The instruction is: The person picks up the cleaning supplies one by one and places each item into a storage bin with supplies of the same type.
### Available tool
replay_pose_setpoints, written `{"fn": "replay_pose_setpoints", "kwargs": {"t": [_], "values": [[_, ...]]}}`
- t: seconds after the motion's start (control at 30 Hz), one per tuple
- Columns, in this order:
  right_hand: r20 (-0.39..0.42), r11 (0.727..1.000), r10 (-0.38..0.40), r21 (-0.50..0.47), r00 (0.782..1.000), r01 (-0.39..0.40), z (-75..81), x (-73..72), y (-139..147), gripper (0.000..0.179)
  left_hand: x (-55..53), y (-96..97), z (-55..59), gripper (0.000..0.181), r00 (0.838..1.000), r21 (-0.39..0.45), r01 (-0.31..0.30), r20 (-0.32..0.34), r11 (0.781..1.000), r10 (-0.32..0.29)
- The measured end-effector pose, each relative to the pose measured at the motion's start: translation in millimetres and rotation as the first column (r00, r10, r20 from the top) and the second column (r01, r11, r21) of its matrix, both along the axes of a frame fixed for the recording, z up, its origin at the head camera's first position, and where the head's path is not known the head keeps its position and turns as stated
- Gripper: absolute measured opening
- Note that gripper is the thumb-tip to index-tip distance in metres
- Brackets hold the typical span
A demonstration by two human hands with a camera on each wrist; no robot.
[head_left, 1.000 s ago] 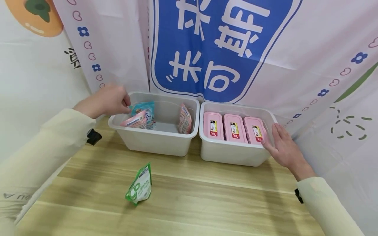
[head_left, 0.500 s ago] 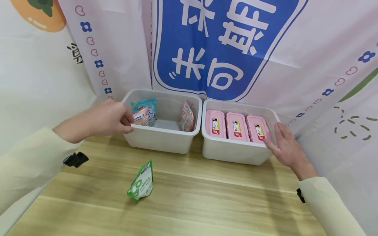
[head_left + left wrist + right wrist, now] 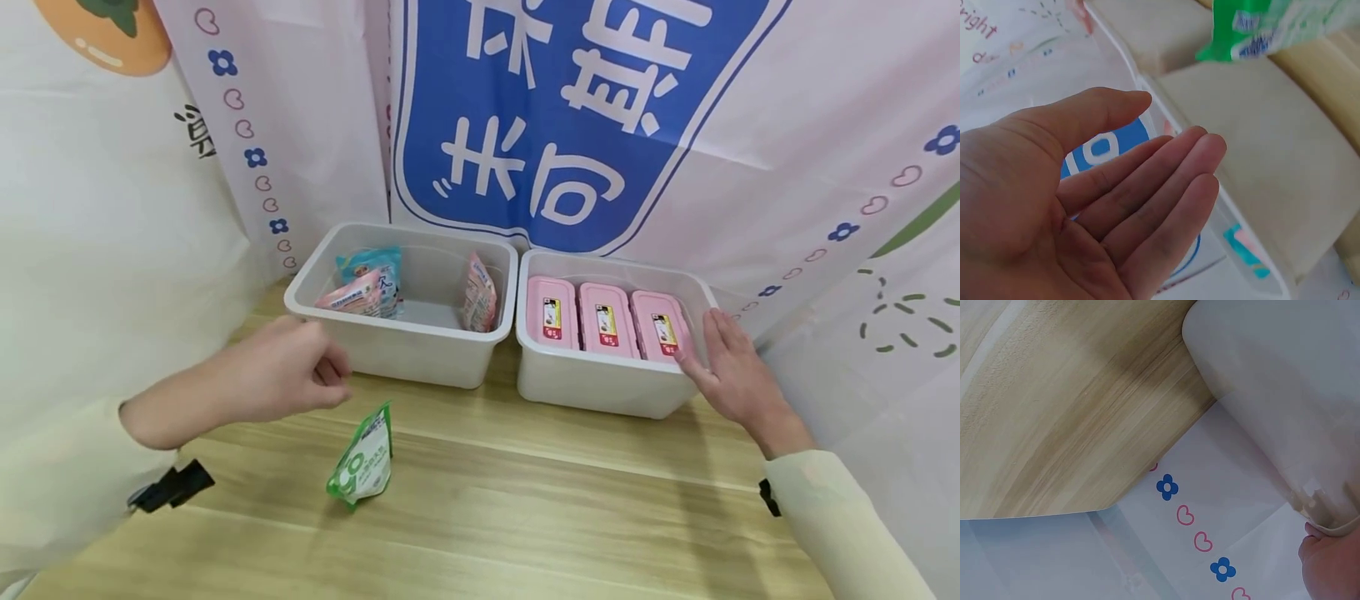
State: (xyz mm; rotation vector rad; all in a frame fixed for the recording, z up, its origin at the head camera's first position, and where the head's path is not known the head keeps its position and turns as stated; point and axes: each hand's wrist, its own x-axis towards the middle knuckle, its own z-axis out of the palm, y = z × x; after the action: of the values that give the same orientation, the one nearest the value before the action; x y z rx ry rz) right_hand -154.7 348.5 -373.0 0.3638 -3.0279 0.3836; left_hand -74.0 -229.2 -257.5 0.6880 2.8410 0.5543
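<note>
My left hand (image 3: 288,375) hangs above the table just in front of the left white bin (image 3: 405,342). In the left wrist view its thumb stands apart from loosely bent fingers (image 3: 1166,206), with nothing between them. A green and white snack pouch (image 3: 363,462) stands on the table close to that hand, to its right and nearer to me. My right hand (image 3: 738,379) rests on the front right corner of the right white bin (image 3: 600,387), fingers straight along the side rim, thumb over the front rim. Pink lidded boxes (image 3: 606,321) fill this bin in a row.
Inside the left bin, a blue pouch (image 3: 382,275) and a pink pouch (image 3: 356,296) lean at the left. Another pink pouch (image 3: 478,296) stands at its right end. Both bins sit side by side on the wooden table (image 3: 525,500), against a printed cloth backdrop (image 3: 465,192).
My left hand has drawn back out of the left bin, over its front rim, and come down toward me near the green pouch. My right hand stays on its bin.
</note>
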Motion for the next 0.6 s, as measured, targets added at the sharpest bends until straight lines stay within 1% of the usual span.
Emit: {"fn": "replay_pose_setpoints", "kwargs": {"t": [0.13, 0.3, 0.47, 0.6], "values": [[-0.009, 1.000, 0.003, -0.002, 1.000, -0.003, -0.3, 0.1, 0.7, 0.089, 11.2, 5.0, -4.6, 0.008, 0.999, 0.000, -0.024, 0.031, 1.000, 0.024], [-0.007, 1.000, 0.004, 0.001, 1.000, -0.004, -0.1, 0.0, 1.8, 0.089, 21.9, 9.1, -11.5, 0.010, 0.998, -0.010, -0.045, 0.052, 0.999, 0.046], [-0.008, 1.000, 0.005, -0.001, 1.000, -0.005, 0.7, 0.5, 1.4, 0.089, 29.0, 11.6, -18.9, 0.007, 0.997, -0.042, -0.063, 0.048, 0.997, 0.065], [-0.010, 1.000, 0.004, -0.005, 1.000, -0.004, 0.4, 0.6, 1.1, 0.090, 32.9, 13.6, -25.8, 0.010, 0.997, -0.059, -0.074, 0.023, 0.996, 0.075]]}}
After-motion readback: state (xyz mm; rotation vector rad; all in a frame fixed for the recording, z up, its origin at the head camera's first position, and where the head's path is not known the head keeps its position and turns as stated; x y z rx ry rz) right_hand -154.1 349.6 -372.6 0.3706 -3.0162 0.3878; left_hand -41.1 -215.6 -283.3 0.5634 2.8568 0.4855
